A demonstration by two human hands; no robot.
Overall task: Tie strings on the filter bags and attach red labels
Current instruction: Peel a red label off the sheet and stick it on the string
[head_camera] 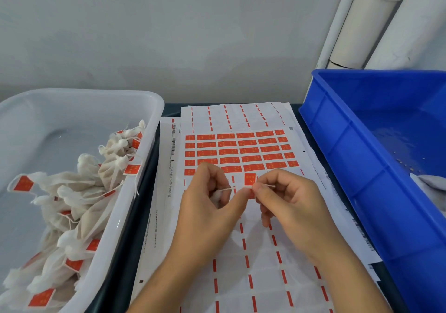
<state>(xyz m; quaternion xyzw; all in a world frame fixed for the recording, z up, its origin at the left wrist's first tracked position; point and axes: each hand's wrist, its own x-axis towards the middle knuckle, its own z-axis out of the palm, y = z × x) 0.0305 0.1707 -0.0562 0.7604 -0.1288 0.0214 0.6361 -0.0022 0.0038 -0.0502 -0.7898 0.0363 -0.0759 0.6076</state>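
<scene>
Over the sticker sheet [241, 148], my left hand [212, 206] curls around a small white filter bag [217, 195], mostly hidden in the palm. A thin white string [226, 189] runs from it toward my right hand [289, 201]. Both hands pinch a red label [250, 179] on the string, thumb tips meeting at the label's lower edge. The string's end [269, 186] pokes out past my right fingers. Rows of red labels fill the sheet's far half; the near half is peeled.
A translucent white tub [135, 216] at left holds several tied bags with red labels [72, 192]. A blue bin [362, 167] at right holds a white bag [432, 182] and crumbs. White pipes [362, 22] stand behind it.
</scene>
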